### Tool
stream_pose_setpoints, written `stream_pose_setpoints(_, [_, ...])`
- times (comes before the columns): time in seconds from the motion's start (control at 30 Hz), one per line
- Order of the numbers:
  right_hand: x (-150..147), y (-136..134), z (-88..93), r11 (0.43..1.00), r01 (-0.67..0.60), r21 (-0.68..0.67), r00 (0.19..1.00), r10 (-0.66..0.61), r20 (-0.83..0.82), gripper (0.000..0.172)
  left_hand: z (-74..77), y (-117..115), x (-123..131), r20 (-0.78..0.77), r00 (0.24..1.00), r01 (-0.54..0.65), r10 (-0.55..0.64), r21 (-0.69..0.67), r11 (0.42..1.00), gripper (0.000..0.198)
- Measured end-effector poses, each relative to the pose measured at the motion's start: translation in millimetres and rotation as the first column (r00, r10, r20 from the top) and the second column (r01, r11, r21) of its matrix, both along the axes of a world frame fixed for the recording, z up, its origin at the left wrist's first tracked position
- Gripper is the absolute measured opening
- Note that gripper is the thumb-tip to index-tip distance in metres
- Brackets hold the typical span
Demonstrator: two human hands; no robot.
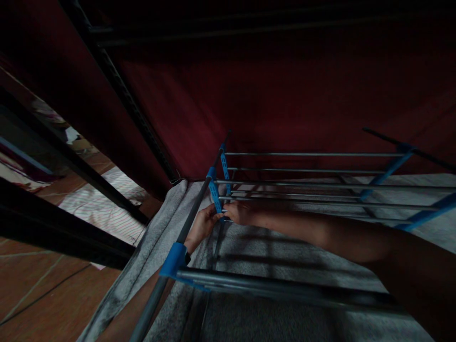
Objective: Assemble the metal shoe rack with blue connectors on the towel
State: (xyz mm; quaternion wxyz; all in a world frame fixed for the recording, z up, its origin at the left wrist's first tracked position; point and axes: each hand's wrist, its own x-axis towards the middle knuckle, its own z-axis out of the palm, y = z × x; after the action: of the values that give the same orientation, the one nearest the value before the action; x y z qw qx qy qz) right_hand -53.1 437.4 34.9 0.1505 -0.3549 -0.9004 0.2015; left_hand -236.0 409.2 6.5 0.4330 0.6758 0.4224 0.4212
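A rack of grey metal rods and blue plastic brackets stands in front of me. My left hand [204, 224] reaches past a slanted side pole [195, 209] and pinches the lower end of a slotted blue bracket [214, 195]. On the bracket's other side my right hand [238, 212] is closed around the end of a thin metal rod, where the rod meets the bracket. The fingertips of both hands nearly meet there, and they partly hide the joint. Closer to me, another blue bracket [174, 259] joins the side pole to a thick crossbar [285, 285].
Grey fleecy cloth [249, 242] lies under the rack. Dark red fabric [285, 95] hangs behind it. Black metal posts [121, 90] stand at the left, beyond which striped cloth [107, 204] lies on the tiled floor [39, 280]. More blue brackets [432, 211] hold the rods at right.
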Motion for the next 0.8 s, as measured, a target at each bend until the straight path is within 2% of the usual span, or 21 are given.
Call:
stream_pose_setpoints(0.2, [-5.8, 4.0, 0.9, 1.0, 0.002, 0.0, 0.999, -0.002, 0.051, 0.014, 4.6, -3.3, 1.1, -0.127, 0.989, -0.074, 0.08, 0.05, 0.996, 0.03])
stream_pose_setpoints(0.33, [-4.5, -1.2, 8.0, 1.0, -0.006, -0.007, 0.998, 0.007, 0.06, 0.012, 7.9, -3.4, -0.1, -0.171, 0.984, -0.031, 0.044, 0.077, 0.997, 0.026])
stream_pose_setpoints(0.4, [1.9, -8.7, 10.9, 0.998, 0.061, 0.017, 0.994, -0.062, 0.089, 0.01, 7.9, -2.5, -1.1, -0.163, 0.987, -0.002, 0.015, 0.085, 0.996, 0.026])
stream_pose_setpoints(0.5, [18.1, -21.4, 12.1, 0.973, 0.225, 0.045, 0.958, -0.23, 0.169, 0.019, 6.7, -1.5, -1.4, -0.12, 0.993, -0.001, 0.008, 0.058, 0.998, 0.026])
stream_pose_setpoints(0.57, [29.2, -26.7, 11.2, 0.96, 0.278, 0.039, 0.935, -0.28, 0.218, 0.021, 6.8, -2.0, -0.6, -0.105, 0.994, -0.016, 0.021, 0.043, 0.999, 0.026])
stream_pose_setpoints(0.8, [39.0, -22.3, 5.7, 0.974, 0.227, -0.02, 0.947, -0.216, 0.239, 0.019, 12.2, -6.4, 1.0, -0.164, 0.985, -0.044, 0.054, 0.059, 0.997, 0.024])
